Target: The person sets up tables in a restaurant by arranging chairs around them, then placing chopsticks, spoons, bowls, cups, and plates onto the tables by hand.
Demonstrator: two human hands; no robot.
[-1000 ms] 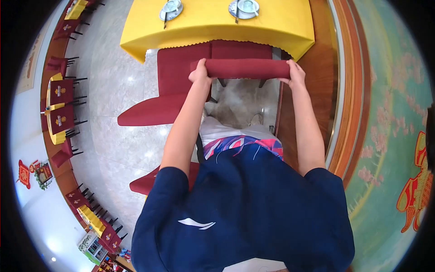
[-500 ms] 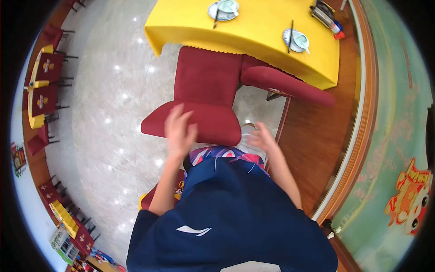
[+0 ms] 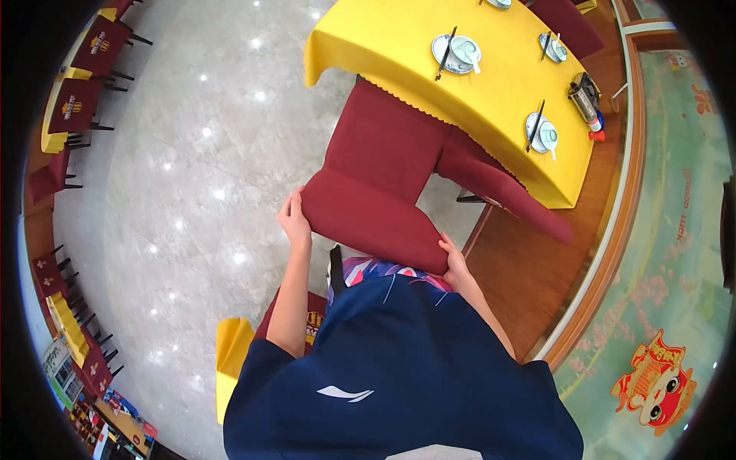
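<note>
"While we stand at its back, what do our hands have hold of?"

"We have the near red chair by its backrest. Our left hand curls round the left edge and our right hand round the right, the fingers partly closed on the padding; we cannot see how far they reach underneath."

"And where does it stand?"

"We find it between us and the yellow tablecloth, its seat running away to the cloth's hanging far edge. Just beside it on the right is a second red chair, and grey floor stretches off to the left."

"How do we judge it will handle?"

"We take it for soft upholstery over a stiff frame, not slippery and hardly fragile. We guess it is fairly heavy, too much for fingertips alone. Its legs are hidden from us."

"Where should we hold it, then?"

"We favour these opposite sides of the backrest, gripped evenly, since a one-sided pull could twist it against its neighbour."
</note>
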